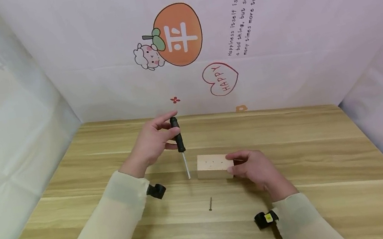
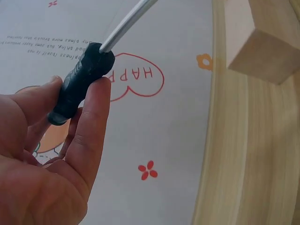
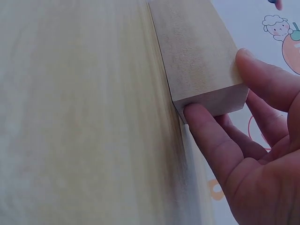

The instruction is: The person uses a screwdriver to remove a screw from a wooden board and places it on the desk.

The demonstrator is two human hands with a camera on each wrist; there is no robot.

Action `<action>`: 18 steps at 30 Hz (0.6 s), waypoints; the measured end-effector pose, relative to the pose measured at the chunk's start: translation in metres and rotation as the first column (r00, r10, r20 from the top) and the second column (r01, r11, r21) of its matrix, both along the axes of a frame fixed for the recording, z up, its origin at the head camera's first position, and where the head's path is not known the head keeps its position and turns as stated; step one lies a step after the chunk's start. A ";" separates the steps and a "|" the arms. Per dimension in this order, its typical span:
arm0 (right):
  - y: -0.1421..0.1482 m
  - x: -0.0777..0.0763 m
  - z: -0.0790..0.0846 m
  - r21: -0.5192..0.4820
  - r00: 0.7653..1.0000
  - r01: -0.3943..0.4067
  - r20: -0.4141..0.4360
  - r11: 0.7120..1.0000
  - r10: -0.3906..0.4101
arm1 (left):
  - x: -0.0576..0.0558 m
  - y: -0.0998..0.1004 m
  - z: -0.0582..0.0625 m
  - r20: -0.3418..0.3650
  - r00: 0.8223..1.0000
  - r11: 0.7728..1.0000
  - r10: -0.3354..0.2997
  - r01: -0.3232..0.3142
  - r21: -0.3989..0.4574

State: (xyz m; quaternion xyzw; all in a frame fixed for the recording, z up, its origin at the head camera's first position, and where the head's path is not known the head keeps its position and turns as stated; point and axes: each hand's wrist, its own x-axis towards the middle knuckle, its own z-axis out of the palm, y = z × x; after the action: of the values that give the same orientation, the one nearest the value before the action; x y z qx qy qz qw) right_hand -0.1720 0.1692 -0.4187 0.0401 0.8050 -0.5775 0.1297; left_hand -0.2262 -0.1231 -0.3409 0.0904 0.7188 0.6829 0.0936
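Observation:
My left hand (image 1: 153,140) pinches the black handle of a screwdriver (image 1: 178,138) between thumb and fingers, its metal shaft pointing down beside the left end of a wooden block (image 1: 215,166). In the left wrist view the screwdriver's dark grip (image 2: 82,82) lies across the fingers, the tip out of frame. Several small holes mark the block's top. With thumb and fingers, my right hand (image 1: 254,166) holds the block's right end; the right wrist view shows fingertips against the end face of the block (image 3: 201,56). A single screw (image 1: 210,204) lies on the table in front of the block.
The wood-grain table (image 1: 294,140) runs back to a printed cloth (image 1: 282,70) hanging behind it. More cloth hangs at the left and right sides. Small black cameras (image 1: 156,191) sit on both wrists, near the tabletop.

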 end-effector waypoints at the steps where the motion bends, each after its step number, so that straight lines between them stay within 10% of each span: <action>1: 0.000 0.000 0.000 -0.001 1.000 0.000 -0.001 1.000 0.000 | 0.000 -0.002 -0.001 0.010 1.000 1.000 -0.003 0.003 -0.010; 18: 0.000 0.002 0.000 -0.073 1.000 0.010 0.029 0.997 -0.008 | 0.006 -0.056 -0.052 0.231 0.973 0.999 0.008 0.000 -0.035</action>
State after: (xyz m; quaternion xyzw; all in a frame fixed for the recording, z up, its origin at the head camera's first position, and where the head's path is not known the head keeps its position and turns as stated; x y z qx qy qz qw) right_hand -0.1705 0.1694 -0.4187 0.0471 0.7812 -0.6066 0.1399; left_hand -0.2202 -0.1792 -0.3926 0.0070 0.7149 0.6764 0.1767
